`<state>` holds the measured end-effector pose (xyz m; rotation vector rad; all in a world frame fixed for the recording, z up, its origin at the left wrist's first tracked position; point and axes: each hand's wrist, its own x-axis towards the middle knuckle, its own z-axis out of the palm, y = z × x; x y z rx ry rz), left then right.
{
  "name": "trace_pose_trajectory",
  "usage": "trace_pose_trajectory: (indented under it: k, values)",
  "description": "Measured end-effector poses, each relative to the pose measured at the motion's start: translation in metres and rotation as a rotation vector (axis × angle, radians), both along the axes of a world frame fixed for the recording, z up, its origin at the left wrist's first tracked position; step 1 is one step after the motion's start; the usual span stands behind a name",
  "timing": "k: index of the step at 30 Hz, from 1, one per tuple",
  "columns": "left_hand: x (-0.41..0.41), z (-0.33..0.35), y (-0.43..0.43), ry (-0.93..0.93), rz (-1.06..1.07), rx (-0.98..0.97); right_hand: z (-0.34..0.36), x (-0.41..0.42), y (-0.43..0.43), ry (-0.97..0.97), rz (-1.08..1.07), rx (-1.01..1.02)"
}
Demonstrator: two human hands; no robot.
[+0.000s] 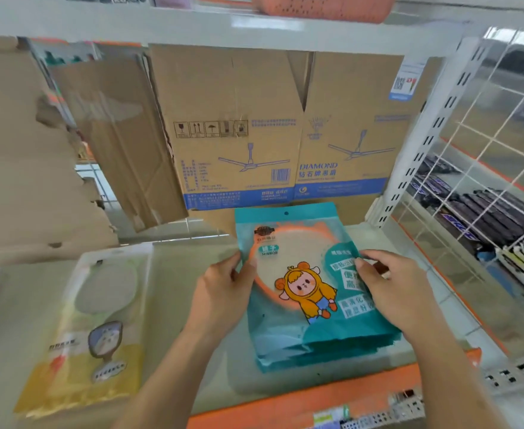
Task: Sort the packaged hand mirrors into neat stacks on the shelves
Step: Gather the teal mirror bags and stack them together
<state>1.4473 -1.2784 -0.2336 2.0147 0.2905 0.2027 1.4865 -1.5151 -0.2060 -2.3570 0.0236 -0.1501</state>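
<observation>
Now both hands are on the teal mirror pack [285, 332], which lies on top of a teal stack [322, 356] on the white shelf [174, 292], near its orange front lip [285, 408]. The left hand [223, 292] pinches the pack's left edge, thumb on the face and fingers curled at the side. The right hand [393, 292] grips the right edge the same way. The lower edges of the packs underneath fan out unevenly, so the step in hand looks like squaring the pile. To do it well, I would press both long sides inward together, then tap the bottom edges flush and parallel with the lip, leaving the hang holes at the back. The glossy film probably slides easily, so light, even pressure should serve better than a one-sided shove. The yellow mirror packs [84, 320] lie well apart to the left and need no touching. The teal pack reads "MIRROR" under a green tag, beside a cartoon figure in an orange hood. Its white Chinese text on the right is partly hidden by the thumb. The cardboard box [254, 119] behind reads "DIAMOND" beside line drawings of a ceiling fan. The writing on the yellow packs is too blurred to read.
</observation>
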Motion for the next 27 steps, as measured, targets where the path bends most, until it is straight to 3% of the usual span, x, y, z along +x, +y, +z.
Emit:
trace_pose_trajectory:
  k: [6, 13, 19, 22, 27]
  values:
    - [-0.004, 0.001, -0.01, 0.023, 0.036, -0.014, -0.005, 0.002, -0.006, 0.045, 0.044, -0.008]
    - [-0.006, 0.003, -0.036, 0.093, 0.093, -0.475, -0.01, 0.003, -0.011, 0.088, 0.091, 0.063]
    - [-0.003, 0.004, -0.041, 0.162, 0.089, -0.698, -0.01, 0.0, -0.01, 0.146, 0.077, 0.264]
    - [-0.004, 0.001, -0.04, 0.22, 0.066, -0.727, -0.007, -0.007, -0.007, 0.302, 0.106, 0.482]
    - [-0.004, -0.004, -0.039, 0.24, 0.043, -0.684, -0.01, -0.01, -0.006, 0.346, 0.143, 0.468]
